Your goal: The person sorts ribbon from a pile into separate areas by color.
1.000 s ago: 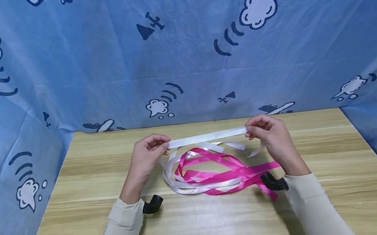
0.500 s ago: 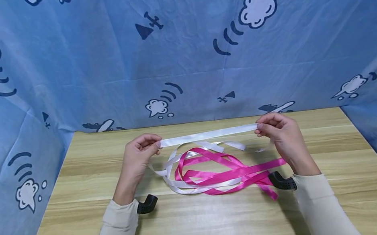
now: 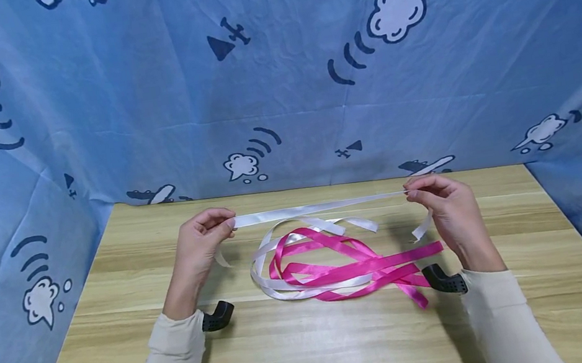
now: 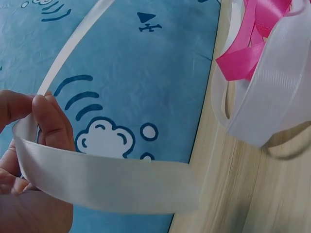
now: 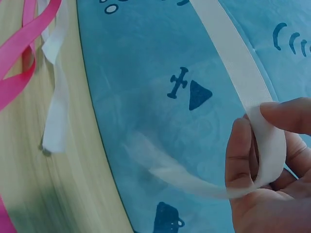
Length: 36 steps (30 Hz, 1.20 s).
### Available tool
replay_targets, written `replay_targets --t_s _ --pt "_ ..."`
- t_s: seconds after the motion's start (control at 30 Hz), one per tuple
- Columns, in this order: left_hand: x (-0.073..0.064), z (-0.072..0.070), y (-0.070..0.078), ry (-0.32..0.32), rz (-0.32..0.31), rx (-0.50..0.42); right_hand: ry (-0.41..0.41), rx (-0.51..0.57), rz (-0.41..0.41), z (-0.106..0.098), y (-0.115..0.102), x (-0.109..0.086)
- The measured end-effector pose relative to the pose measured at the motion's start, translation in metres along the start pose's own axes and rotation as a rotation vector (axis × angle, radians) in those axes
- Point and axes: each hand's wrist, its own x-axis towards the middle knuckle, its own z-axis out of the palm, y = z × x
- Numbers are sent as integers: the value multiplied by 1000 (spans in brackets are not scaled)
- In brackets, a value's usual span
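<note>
A white satin ribbon (image 3: 295, 211) stretches taut between my two hands above the table's far half. My left hand (image 3: 199, 245) pinches it near one end between thumb and fingers, and a short tail (image 4: 107, 182) curves down from that grip. On the other side my right hand (image 3: 450, 211) pinches it too; its loose end (image 5: 184, 182) hangs below the fingers. Toward the right the ribbon twists almost edge-on in the head view. Under the stretched strip lie pink ribbons (image 3: 339, 274) and more white ribbon (image 3: 285, 292), looped together on the wood-grain table (image 3: 317, 353).
A blue cloth (image 3: 287, 81) printed with clouds and planes hangs behind the table and along both sides. Black curved pieces sit at both wrists, one by the left cuff (image 3: 218, 316) and one by the right cuff (image 3: 443, 279).
Both hands have moved apart, left hand leftward and right hand rightward, so the span of white ribbon between them is longer. Its left tail has come off the pile. The pink ribbons have stayed put.
</note>
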Motion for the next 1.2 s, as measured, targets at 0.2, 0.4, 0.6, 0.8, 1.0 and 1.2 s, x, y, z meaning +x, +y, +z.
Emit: replay_targets --t_s 0.2,0.4,0.6,0.8,1.0,1.2 --pt "-2 -6 0 7 -8 -23 20 16 -6 -4 -1 -1" --pt "-2 -11 -1 30 -25 -23 12 82 -7 -9 -1 -2" --pt "-2 -17 0 42 -23 -34 21 109 -2 -13 -2 -2" --pt "-3 -23 3 55 -21 -58 50 139 12 -21 -5 -3" --pt "-5 -29 5 78 -28 -98 101 147 40 -30 -7 -3" --pt "-6 -34 7 103 -30 -142 125 164 39 -39 -9 -5"
